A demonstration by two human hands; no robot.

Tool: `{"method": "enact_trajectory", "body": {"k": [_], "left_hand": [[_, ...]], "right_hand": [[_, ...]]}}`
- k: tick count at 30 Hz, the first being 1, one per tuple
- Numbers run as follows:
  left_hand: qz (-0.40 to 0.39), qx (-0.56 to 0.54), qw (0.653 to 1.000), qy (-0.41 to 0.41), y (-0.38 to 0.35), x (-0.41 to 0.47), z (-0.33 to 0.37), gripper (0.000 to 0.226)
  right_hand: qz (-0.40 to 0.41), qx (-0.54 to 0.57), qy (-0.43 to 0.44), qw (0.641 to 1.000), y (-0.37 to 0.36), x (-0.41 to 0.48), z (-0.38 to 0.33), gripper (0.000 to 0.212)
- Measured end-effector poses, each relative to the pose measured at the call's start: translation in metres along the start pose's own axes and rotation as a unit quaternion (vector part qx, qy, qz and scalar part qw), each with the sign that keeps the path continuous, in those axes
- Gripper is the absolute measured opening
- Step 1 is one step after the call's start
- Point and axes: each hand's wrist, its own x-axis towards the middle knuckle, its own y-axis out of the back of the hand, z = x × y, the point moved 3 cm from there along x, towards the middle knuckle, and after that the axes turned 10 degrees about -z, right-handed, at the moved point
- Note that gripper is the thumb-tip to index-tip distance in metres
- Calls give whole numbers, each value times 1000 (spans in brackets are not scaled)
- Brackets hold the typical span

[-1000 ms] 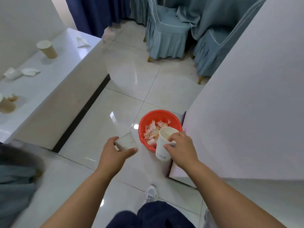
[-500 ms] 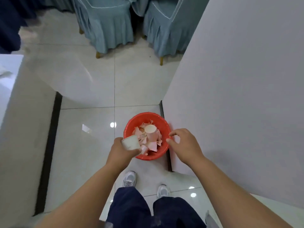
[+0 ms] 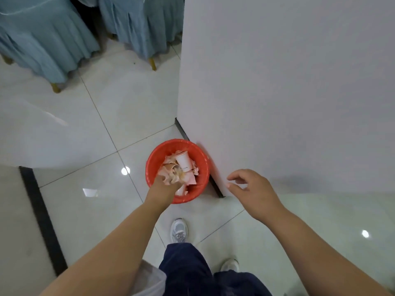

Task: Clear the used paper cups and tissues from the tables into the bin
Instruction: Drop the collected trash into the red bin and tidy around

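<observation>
Glossy red plastic bin (image 3: pixel 154 167), paper cup (image 3: pixel 184 160), glossy floor tiles (image 3: pixel 89 201).

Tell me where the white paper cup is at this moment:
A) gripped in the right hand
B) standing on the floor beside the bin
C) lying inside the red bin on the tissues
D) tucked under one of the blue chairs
C: the white paper cup lies on its side on the crumpled tissues inside the red bin, while the right hand is open and holds nothing.
</observation>
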Motion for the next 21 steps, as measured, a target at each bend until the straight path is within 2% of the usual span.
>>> {"method": "enact_trajectory", "body": {"k": [4, 11, 16, 21], "left_hand": [[-20, 72, 997, -26, -15, -13, 5, 49], [-62, 161, 979, -112, -49, -53, 19, 32], [-98, 234, 947, -198, -86, -104, 20, 30], [-191, 257, 906, -278, -155, -169, 12, 25]], "right_hand": [[20, 52, -14, 998, 0, -25, 10, 5], [95, 122, -27, 988, -7, -91, 38, 4], [170, 172, -40, 969, -18, -162, 69, 6], [280, 232, -77, 929, -41, -258, 108, 4]]}}
